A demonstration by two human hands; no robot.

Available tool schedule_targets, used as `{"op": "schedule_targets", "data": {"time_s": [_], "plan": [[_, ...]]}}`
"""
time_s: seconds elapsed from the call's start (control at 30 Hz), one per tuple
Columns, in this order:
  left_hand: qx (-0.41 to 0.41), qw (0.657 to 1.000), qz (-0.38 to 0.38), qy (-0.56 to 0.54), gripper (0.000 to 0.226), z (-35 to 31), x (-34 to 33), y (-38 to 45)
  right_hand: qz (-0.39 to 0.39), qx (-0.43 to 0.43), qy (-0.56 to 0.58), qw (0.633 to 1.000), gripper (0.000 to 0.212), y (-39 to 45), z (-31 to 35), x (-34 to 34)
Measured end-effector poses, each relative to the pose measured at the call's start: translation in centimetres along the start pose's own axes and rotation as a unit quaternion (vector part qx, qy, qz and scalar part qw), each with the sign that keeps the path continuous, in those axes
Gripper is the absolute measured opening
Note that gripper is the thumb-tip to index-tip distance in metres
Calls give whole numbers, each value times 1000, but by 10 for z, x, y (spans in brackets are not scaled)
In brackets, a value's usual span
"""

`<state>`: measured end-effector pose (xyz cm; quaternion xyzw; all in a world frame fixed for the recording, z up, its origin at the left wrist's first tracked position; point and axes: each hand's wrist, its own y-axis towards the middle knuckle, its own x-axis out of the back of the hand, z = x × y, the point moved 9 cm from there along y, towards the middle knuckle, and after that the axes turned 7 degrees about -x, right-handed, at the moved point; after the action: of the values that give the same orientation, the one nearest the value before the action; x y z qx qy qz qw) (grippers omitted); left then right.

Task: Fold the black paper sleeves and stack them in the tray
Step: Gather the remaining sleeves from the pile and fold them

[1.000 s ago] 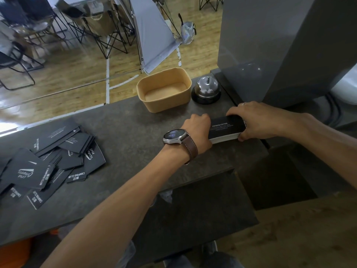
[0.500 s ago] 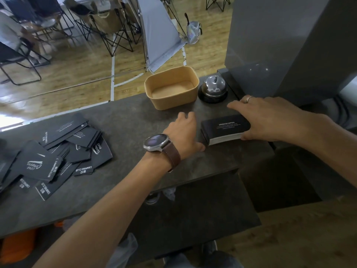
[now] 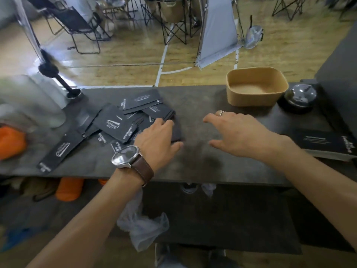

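Over toward the left half of the bench [image 3: 202, 167], the black paper sleeves [image 3: 123, 122] lie in a loose, overlapping heap, white lettering showing on several, one long strip trailing out toward the front edge. The left hand [image 3: 156, 138] rests on the right side of that heap, its grip relaxed with fingers laid flat over the top sleeves, thumb out on the bare bench; a watch [image 3: 125, 156] on a brown strap sits on that wrist. The right hand [image 3: 237, 134] is just beside it, above the middle of the bench, grip spread wide and holding nothing, a ring [image 3: 222, 113] on one finger. A neat pile of folded sleeves [image 3: 324, 144] sits at the right edge. Near the back edge stands the tan tray [image 3: 255, 98], with nothing visible inside it, and a call bell [image 3: 300, 97] is just beside it to the right.
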<state>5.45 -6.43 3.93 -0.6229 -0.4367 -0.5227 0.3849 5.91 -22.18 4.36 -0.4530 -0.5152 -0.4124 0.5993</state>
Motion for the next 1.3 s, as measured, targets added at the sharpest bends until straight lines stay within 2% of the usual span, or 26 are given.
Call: {"op": "schedule_targets", "data": {"time_s": [0.17, 0.3, 0.57, 0.7, 0.8, 1.1, 1.2, 1.3], "plan": [[40, 999, -17, 7, 41, 95, 7, -43, 13, 20, 36, 999, 42, 29, 101, -22], [61, 997, -24, 33, 34, 164, 14, -59, -10, 30, 45, 998, 32, 49, 167, -28], [95, 994, -30, 38, 33, 261, 23, -88, -21, 27, 54, 998, 25, 77, 245, -33], [151, 987, 1, 58, 48, 300, 17, -105, -10, 54, 52, 997, 27, 83, 278, -37], [171, 983, 25, 63, 58, 312, 9, -110, -3, 71, 54, 996, 29, 86, 297, -40], [166, 983, 3, 85, 56, 302, 20, -111, -3, 87, 64, 994, 28, 87, 310, -42], [126, 989, -26, 73, 58, 279, 29, -110, -22, 62, 122, 990, 36, 84, 298, -36], [44, 997, -67, 6, 57, 244, 36, -103, -24, 10, 247, 969, 50, 83, 277, -31]]}}
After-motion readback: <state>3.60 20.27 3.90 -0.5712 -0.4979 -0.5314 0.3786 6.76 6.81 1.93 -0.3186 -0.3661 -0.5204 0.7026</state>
